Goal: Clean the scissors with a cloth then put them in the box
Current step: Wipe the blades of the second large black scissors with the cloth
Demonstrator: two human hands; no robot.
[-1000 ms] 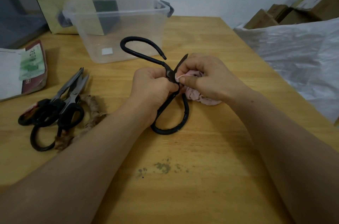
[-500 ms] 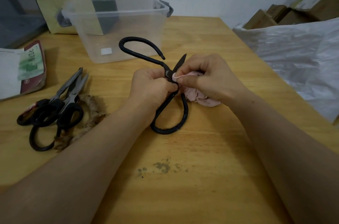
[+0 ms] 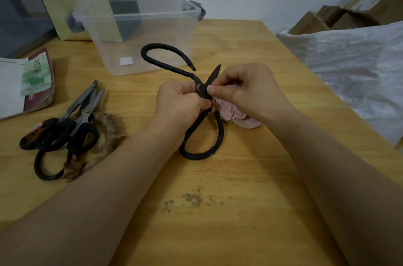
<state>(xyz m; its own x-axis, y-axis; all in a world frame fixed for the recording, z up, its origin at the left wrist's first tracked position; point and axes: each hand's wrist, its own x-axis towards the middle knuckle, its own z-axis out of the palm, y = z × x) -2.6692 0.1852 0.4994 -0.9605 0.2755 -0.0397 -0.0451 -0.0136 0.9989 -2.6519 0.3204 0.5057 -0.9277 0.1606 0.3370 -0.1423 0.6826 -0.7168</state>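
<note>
- Holding the black scissors [image 3: 202,91] w/ our left hand [image 3: 181,106] near the pivot, we had them just above the wooden table [image 3: 218,211], in front of the clear plastic box [image 3: 139,32].
- Scissors were all dark metal, matte, w/ two big loop handles: one arched up toward the box, the other hung low by the table, under our left hand.
- Blades stood open; one short pointed blade stuck up & right between both hands. Other blade was hidden, couldn't tell where.
- Left-hand fingers were curled tight round the shank below the pivot.
- Our right hand [image 3: 250,91] pinched the pink cloth [image 3: 235,115] against the blade base, thumb & forefinger close together, touching the metal right by the pivot.
- Rest of the cloth bunched under the right palm, resting on the table beside the lower loop.
- Box was upright, lid off, nothing seen inside.
- Spare scissors [image 3: 72,122] lay well to the left, partly on a twine bundle [image 3: 104,132].
</note>
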